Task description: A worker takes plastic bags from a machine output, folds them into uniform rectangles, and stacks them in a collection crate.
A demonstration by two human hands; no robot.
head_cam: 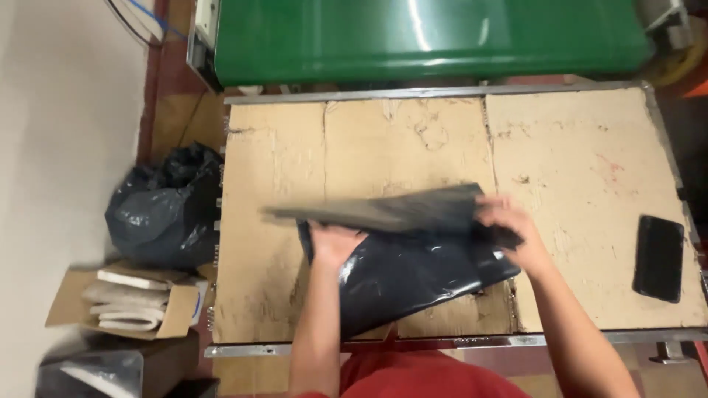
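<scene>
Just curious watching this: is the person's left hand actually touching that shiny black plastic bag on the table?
Touching. The head view shows the left hand pressed flat on the black plastic bag, with no gap between them.

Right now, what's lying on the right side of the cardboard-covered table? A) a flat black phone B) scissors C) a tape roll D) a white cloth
A: a flat black phone lies near the right edge of the cardboard-covered table, apart from the black plastic bag that both hands are handling.
</scene>
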